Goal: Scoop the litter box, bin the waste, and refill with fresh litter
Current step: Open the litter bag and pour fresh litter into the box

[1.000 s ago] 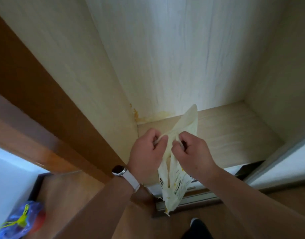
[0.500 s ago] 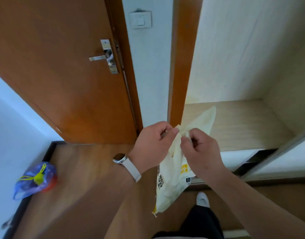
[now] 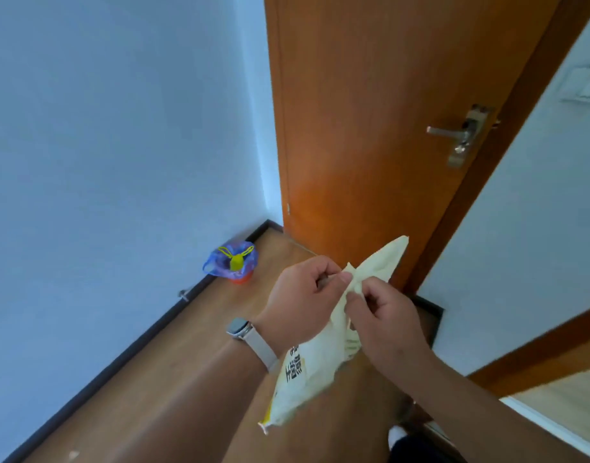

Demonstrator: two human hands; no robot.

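A pale yellow litter bag [image 3: 307, 375] with black print hangs in front of me at mid-height. My left hand [image 3: 303, 299], with a watch on its wrist, pinches the bag's top edge between thumb and fingers. My right hand [image 3: 383, 322] grips the same top edge just to the right, fingers curled. The bag's upper flap [image 3: 383, 259] sticks up past both hands. A tied blue rubbish bag [image 3: 232, 262] with yellow drawstrings sits on the floor in the far corner by the wall. No litter box is in view.
An orange wooden door [image 3: 370, 128] with a metal lever handle [image 3: 454, 132] stands shut ahead. A white wall [image 3: 103, 162] with dark skirting runs along the left. Wood floor [image 3: 160, 379] lies below. A pale cupboard shelf [image 3: 567, 406] shows at lower right.
My view has swung left from the cupboard interior to the door and corner. Both hands have kept hold of the bag's top edge; the blue rubbish bag now appears farther into the frame.
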